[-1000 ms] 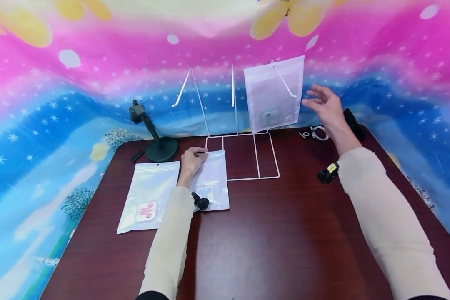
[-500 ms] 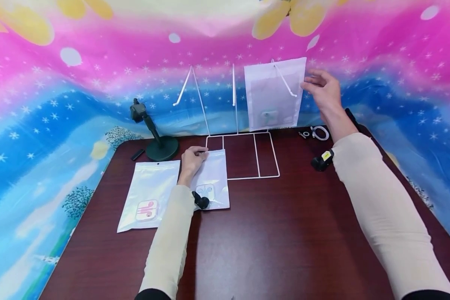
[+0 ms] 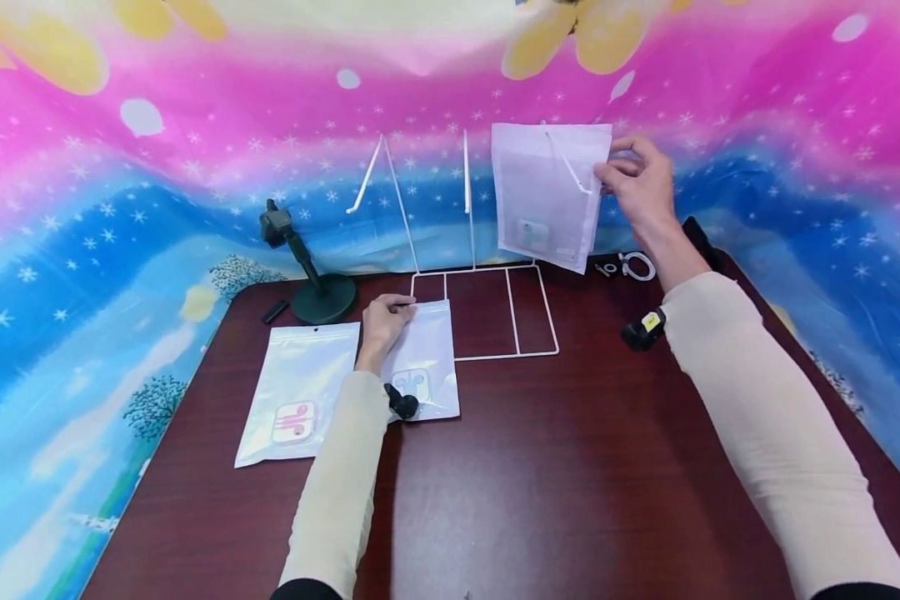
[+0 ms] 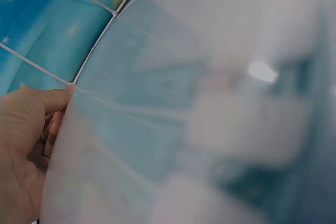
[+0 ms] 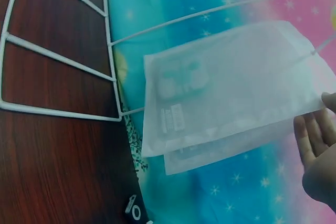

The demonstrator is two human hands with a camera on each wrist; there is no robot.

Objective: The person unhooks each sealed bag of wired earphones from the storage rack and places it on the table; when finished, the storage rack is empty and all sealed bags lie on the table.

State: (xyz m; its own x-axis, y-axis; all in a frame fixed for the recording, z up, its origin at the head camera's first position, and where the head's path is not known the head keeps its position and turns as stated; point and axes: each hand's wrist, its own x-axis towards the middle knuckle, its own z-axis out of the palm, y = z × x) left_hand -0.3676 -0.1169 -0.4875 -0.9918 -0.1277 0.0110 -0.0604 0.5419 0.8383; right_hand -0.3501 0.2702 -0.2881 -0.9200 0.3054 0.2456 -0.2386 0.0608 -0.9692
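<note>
My right hand (image 3: 645, 183) pinches the right edge of a translucent white zip bag (image 3: 525, 187), which hangs on the right hook of a white wire rack (image 3: 506, 357). Pale green earphones in a case show faintly low in it. A second bag (image 5: 226, 153) peeks out behind it in the right wrist view. On the table, my left hand (image 3: 382, 325) pinches the top edge of another white bag (image 3: 433, 346) with blue earphones (image 3: 411, 383) in it. Left of that lies a bag (image 3: 307, 362) with pink earphones (image 3: 294, 422).
The rack's left hook (image 3: 363, 175) and middle hook (image 3: 467, 175) hold nothing. A black stand (image 3: 324, 298) and a small black bar (image 3: 274, 312) are at the back left. A coiled white cable (image 3: 638, 267) lies at the back right. A patterned cloth (image 3: 195, 208) hangs behind the table.
My right hand has moved up and inward and taken the hanging bag's right edge. The bag has turned, its lower right corner dropping. My left hand has stayed in place.
</note>
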